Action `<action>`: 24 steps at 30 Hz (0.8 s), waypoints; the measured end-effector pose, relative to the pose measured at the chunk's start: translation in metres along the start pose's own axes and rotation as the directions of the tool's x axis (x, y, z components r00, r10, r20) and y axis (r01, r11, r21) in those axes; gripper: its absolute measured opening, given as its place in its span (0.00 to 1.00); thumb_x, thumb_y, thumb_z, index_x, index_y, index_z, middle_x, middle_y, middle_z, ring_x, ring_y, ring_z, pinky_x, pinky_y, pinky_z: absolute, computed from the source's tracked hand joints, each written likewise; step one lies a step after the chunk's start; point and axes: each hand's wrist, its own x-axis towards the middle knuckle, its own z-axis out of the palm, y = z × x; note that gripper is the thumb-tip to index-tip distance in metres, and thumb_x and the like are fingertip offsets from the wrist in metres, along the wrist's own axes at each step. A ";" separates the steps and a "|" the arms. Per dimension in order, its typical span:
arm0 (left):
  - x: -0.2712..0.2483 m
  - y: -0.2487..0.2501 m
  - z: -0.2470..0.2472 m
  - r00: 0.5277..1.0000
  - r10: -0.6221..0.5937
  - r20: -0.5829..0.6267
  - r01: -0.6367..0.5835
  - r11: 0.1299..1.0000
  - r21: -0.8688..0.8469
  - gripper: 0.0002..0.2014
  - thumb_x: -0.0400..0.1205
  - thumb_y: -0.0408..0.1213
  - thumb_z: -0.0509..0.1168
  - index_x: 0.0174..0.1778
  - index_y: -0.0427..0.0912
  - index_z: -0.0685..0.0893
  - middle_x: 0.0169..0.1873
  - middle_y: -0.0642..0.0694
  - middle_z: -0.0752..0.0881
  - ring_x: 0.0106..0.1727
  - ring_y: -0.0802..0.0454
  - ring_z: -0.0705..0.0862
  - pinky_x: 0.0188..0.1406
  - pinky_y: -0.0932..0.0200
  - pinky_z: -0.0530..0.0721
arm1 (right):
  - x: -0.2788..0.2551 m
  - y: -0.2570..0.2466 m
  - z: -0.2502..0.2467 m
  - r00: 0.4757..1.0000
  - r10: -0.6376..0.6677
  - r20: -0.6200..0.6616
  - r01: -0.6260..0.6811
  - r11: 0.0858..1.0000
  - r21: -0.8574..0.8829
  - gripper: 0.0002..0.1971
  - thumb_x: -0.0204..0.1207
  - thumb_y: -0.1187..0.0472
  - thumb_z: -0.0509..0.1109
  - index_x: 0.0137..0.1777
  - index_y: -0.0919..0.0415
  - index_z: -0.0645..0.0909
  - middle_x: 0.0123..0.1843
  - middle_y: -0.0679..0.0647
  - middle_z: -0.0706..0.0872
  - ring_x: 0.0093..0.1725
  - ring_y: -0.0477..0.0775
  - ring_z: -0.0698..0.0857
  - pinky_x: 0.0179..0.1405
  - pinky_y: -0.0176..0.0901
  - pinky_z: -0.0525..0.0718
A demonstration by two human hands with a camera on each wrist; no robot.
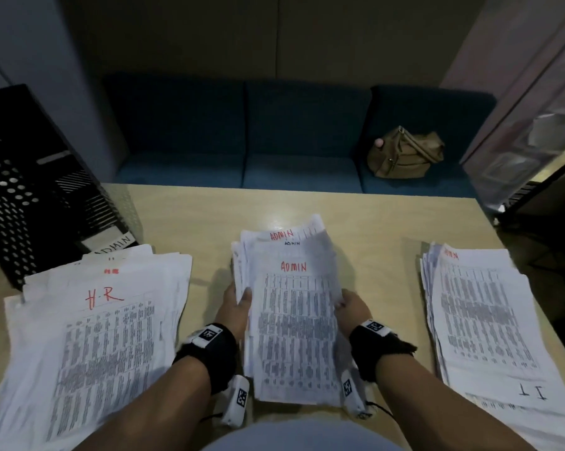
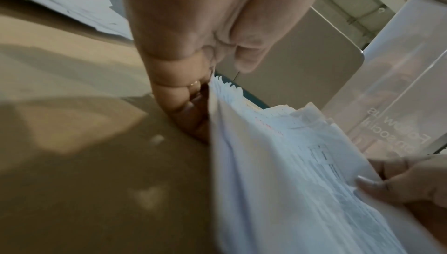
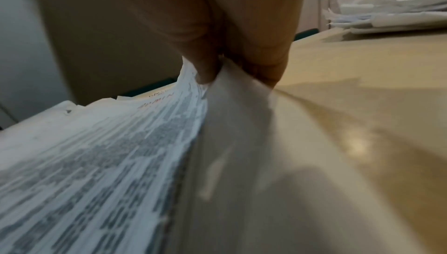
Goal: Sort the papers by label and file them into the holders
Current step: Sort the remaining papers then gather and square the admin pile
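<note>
Three stacks of printed sheets lie on the tan table [image 1: 372, 219]. The middle stack, marked ADMIN [image 1: 294, 317] in red, is held at both sides. My left hand [image 1: 239, 299] grips its left edge, thumb on top, fingers underneath [image 2: 191, 109]. My right hand [image 1: 348, 304] pinches its right edge [image 3: 217, 78], which curls upward. The HR stack [image 1: 92, 346] lies fanned at the left. The IT stack [image 1: 489, 330] lies at the right. Black perforated file holders [image 1: 30, 196] stand at the far left, one with an ADMIN tag [image 1: 113, 247].
A blue sofa [image 1: 274, 141] runs behind the table with a brown bag [image 1: 405, 154] on its right seat. A glass partition [image 1: 528, 109] rises at the right. Bare tabletop shows between the stacks and beyond the ADMIN stack.
</note>
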 end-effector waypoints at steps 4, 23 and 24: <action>-0.012 0.000 0.015 0.998 0.067 -0.021 -0.066 0.996 0.055 0.50 0.74 0.32 0.76 0.84 0.48 0.48 0.73 0.46 0.70 0.74 0.43 0.72 0.74 0.45 0.72 | -0.012 0.005 -0.004 0.991 -0.051 0.124 0.053 0.998 -0.019 0.12 0.85 0.58 0.56 0.55 0.64 0.79 0.57 0.64 0.85 0.57 0.64 0.83 0.51 0.45 0.76; -0.023 -0.001 0.081 0.966 -0.072 -0.249 0.106 0.986 0.127 0.16 0.85 0.34 0.62 0.63 0.26 0.81 0.46 0.36 0.82 0.45 0.42 0.78 0.46 0.55 0.73 | -0.011 0.245 -0.184 0.651 0.707 -0.277 -0.730 0.683 0.025 0.65 0.23 0.25 0.79 0.63 0.63 0.75 0.61 0.64 0.81 0.60 0.68 0.81 0.56 0.63 0.83; -0.024 -0.003 0.081 0.965 -0.079 -0.249 0.113 0.985 0.127 0.16 0.84 0.36 0.63 0.62 0.27 0.82 0.48 0.34 0.84 0.45 0.41 0.79 0.47 0.54 0.74 | -0.006 0.248 -0.182 0.664 0.704 -0.250 -0.719 0.694 0.043 0.64 0.19 0.25 0.78 0.58 0.65 0.78 0.55 0.64 0.84 0.54 0.67 0.83 0.52 0.63 0.85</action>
